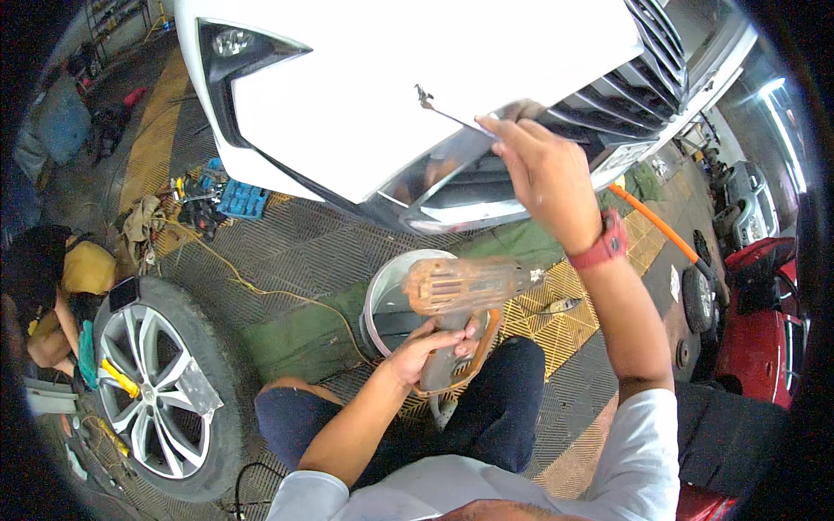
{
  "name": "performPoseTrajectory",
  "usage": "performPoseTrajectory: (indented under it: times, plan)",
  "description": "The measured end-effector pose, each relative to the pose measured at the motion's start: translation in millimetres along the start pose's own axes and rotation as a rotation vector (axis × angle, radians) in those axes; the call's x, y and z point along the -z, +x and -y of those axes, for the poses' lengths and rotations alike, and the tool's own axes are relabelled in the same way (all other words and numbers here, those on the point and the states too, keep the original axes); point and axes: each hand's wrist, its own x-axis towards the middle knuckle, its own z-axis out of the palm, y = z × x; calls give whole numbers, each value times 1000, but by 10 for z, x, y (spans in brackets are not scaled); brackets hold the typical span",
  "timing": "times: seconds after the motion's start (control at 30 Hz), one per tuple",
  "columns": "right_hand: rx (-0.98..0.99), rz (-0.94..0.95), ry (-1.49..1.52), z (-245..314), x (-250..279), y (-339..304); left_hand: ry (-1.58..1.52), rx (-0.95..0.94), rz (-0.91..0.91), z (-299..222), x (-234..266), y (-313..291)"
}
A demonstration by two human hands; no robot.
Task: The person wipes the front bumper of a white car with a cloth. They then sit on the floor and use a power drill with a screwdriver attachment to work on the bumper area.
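My left hand (434,347) is closed round the grip of a worn orange-brown, pistol-shaped power tool (465,286), held above my lap. Motion smears it, but vents show at its rear and its narrow front end points right. With my right arm raised, my right hand (543,169) pinches a thin dark rod (459,120) at the car's front. The rod slants toward a small dark damaged spot (422,94) on the white bumper (347,104); I cannot tell whether it touches. A red band is round my right wrist.
A white bucket (375,300) stands behind the power tool. To the left lie a wheel (156,391), a yellow cable (269,293) and a blue tool case (239,198). Another person (65,286) crouches at the far left. An orange hose (656,221) and a red car (760,326) are at right.
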Motion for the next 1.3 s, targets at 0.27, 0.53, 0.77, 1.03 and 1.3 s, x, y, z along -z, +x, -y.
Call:
performPoseTrajectory:
  times: [0.27, 0.53, 0.77, 1.03, 1.3]
  plan:
    - [-33, 286, -39, -33, 272, 220, 194, 47, -396, -156, -580, -131]
    - [-225, 469, 285, 214, 866, 114, 280, 222, -994, 427, -1665, -774]
    - [-568, 791, 613, 394, 2360, -390, 216, 101, -1259, 75, -3115, -1179]
    - [-251, 807, 659, -276, 2264, -99, -118, -282, -1233, 55, -3431, -1111]
    - [510, 918, 24, -512, 1620, 1591, -253, -705, -1429, 562, -3867, -312]
